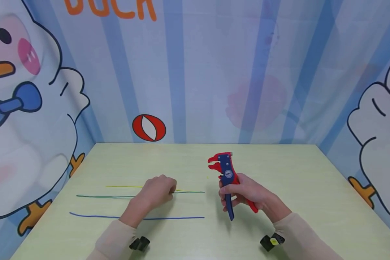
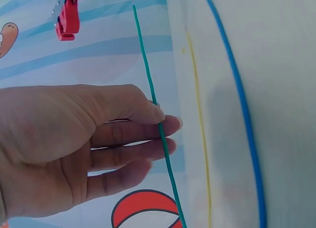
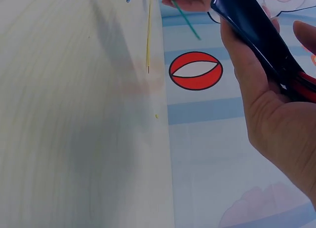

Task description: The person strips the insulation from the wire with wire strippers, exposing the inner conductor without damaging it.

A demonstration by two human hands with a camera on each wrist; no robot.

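Note:
Between thumb and fingertips my left hand [image 1: 156, 191] pinches a green wire [image 2: 145, 60], whose ends stick out to either side of the hand. My right hand [image 1: 248, 192] grips a red and blue wire stripper [image 1: 227, 174] by its handles, its red jaws pointing up and left, with nothing between them. On the table behind the green wire lies a yellow wire [image 2: 200, 104]; its right end shows a thin bare tip in the right wrist view. A blue wire [image 1: 175, 218] lies nearer to me, passing below the left wrist.
A tiny yellow scrap [image 3: 156, 116] lies on the pale wood-look table [image 1: 188, 240], beyond the yellow wire's right end. Behind the table's back edge hangs a blue striped cloth [image 1: 198, 72] with cartoon ducks, which also covers both sides.

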